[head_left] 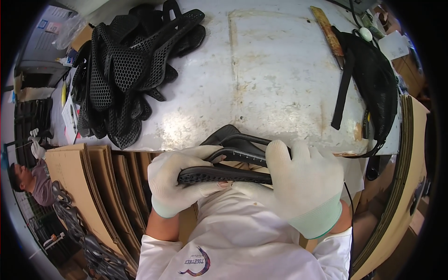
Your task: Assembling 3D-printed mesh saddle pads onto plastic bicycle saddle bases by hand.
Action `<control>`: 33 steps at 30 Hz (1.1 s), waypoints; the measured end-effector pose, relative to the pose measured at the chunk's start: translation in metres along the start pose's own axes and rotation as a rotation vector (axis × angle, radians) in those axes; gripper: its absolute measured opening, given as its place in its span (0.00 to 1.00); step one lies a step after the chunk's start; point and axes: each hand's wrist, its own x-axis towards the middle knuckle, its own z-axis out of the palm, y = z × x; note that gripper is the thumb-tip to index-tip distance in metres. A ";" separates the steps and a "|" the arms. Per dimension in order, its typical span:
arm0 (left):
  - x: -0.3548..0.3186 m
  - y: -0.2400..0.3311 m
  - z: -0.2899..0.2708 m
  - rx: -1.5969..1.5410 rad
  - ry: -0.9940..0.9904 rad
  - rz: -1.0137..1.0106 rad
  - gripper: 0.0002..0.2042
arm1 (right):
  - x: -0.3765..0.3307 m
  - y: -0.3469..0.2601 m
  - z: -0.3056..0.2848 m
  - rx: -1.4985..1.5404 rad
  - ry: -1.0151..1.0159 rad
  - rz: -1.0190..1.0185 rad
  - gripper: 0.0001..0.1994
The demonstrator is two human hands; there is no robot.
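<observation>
Both hands wear white knit gloves with pale green cuffs. Between them, in front of my body at the table's near edge, is a black bicycle saddle [224,176] with a honeycomb-textured side and curved rails. My left hand [173,179] is wrapped round one end of it, a bare fingertip showing through the glove. Around the other end closes my right hand [305,182], its thumb up by the rail; the fingers underneath are hidden. On the table at the far left lies a heap of black honeycomb saddle pads [126,67].
The stained white table [275,79] spreads ahead. A black fabric bag [375,81] and a worn, brown-stained tool [328,35] lie on its right side. Cardboard sheets [77,172] stand at left, more cardboard [396,191] at right. Beyond the left stack is another person [39,184] near black saddles [91,240].
</observation>
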 end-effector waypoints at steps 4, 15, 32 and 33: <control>-0.004 -0.004 0.003 0.055 0.054 0.047 0.27 | -0.005 -0.010 0.006 -0.054 0.042 0.041 0.33; -0.001 0.006 0.018 0.112 0.289 -0.011 0.33 | -0.004 -0.012 0.004 -0.091 0.075 0.039 0.34; -0.005 0.005 0.019 0.073 0.143 0.026 0.22 | 0.004 0.003 -0.010 0.036 -0.125 0.020 0.31; -0.006 0.004 0.021 0.069 0.181 0.033 0.23 | 0.004 0.002 -0.009 0.039 -0.098 0.019 0.31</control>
